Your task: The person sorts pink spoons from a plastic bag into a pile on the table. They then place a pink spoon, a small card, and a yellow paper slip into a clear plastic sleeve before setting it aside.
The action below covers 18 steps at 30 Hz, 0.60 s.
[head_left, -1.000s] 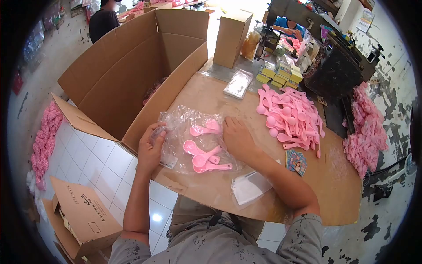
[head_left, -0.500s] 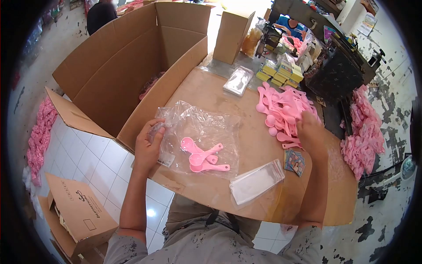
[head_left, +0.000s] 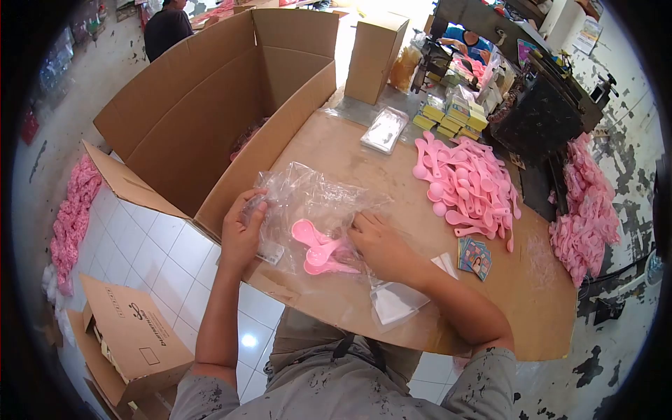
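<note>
My left hand [head_left: 243,229] pinches the left edge of a large clear plastic bag [head_left: 308,187] lying on the cardboard-covered table. Several pink measuring spoons [head_left: 306,232] show through the bag, crossed over one another near its middle. My right hand [head_left: 381,246] is over the bag's right part, fingers curled down close by the spoon handles. Whatever those fingers hold is hidden. Beneath my right forearm is a stack of clear plastic sleeves [head_left: 395,302], partly covered. A fan of small printed cards [head_left: 474,257] lies to its right.
A heap of pink spoons [head_left: 467,183] covers the table's right side. An open cardboard box [head_left: 280,115] stands at the left edge. Farther back are bundled yellow-edged cards [head_left: 451,115], packed clear sleeves [head_left: 385,130] and a dark machine [head_left: 539,105]. Two other people work behind.
My right hand has moved left from the spoon heap to the bag, now covering part of the spoons there. My left hand stays on the bag's edge. The view has shifted slightly.
</note>
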Tool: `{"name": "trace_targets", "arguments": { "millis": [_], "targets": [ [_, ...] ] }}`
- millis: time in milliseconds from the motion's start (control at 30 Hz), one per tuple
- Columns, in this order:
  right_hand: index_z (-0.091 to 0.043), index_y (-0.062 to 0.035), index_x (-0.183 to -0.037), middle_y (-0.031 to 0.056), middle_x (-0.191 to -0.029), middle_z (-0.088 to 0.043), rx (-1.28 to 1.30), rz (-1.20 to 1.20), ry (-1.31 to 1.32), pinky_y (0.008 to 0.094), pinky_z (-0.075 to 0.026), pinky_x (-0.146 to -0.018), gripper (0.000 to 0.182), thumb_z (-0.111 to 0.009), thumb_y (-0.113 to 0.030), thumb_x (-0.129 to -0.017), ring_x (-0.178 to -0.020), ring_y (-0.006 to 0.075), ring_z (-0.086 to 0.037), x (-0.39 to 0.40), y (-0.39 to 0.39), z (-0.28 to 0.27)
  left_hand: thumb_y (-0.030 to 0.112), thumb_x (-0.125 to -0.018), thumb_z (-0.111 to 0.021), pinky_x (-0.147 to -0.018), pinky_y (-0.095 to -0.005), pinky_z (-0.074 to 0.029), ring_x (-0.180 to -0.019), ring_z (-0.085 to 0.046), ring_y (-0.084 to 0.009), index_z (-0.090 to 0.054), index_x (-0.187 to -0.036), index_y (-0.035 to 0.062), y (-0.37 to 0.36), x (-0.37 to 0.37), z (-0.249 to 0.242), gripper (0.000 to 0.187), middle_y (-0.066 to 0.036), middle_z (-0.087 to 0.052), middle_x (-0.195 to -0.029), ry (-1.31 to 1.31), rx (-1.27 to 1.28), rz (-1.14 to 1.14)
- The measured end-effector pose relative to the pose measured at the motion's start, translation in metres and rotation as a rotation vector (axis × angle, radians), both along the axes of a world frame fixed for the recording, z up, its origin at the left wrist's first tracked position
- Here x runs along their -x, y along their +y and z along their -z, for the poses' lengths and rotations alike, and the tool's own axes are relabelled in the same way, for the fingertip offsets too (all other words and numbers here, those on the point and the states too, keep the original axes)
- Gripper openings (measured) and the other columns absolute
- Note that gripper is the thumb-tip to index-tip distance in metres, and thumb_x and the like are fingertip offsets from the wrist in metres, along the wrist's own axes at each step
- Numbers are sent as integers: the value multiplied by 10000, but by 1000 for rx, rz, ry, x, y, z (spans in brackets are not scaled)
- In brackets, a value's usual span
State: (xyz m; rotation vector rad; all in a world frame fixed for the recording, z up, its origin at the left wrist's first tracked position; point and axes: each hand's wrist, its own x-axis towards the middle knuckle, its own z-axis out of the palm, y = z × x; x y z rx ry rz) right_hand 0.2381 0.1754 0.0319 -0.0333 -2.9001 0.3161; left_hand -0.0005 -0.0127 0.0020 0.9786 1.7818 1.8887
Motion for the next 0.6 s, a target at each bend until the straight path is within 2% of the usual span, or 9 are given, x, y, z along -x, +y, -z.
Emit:
{"name": "trace_targets", "arguments": {
  "millis": [233,333,433,600],
  "targets": [
    [-654,35,-1078,165,-1088,-611,-183,-8,-130,399,-456,-969,256,-635,-105,-865,-1070,320,-593,-5,4,-13,138,-1051,-631,-941,-262,-492,-1060,-627,-98,-663,-1279,49,1,-2,-2,247,-19,-694,-1152,-22,29,1],
    [-637,24,-1102,161,-1041,-596,-219,45,-15,411,-455,-930,261,-612,-120,-887,-1020,322,-599,-11,6,-14,138,-1047,-635,-953,-266,-491,-1069,-631,-109,-663,-1279,46,1,0,2,251,-26,-696,-1171,-6,27,5],
    [-614,1,-1091,158,-1018,-573,-47,171,-44,433,-463,-886,267,-662,-86,-843,-1016,342,-592,-25,13,-26,140,-1046,-635,-966,-272,-490,-1078,-634,-118,-661,-1278,42,1,1,2,253,-31,-697,-1183,26,51,-2],
    [-604,-7,-1149,170,-1009,-554,6,269,-19,474,-462,-881,283,-626,-75,-876,-993,367,-579,-54,29,-58,144,-1047,-636,-970,-278,-494,-1075,-637,-116,-663,-1268,36,0,-1,-2,248,-34,-698,-1177,36,46,2]
  ]
}}
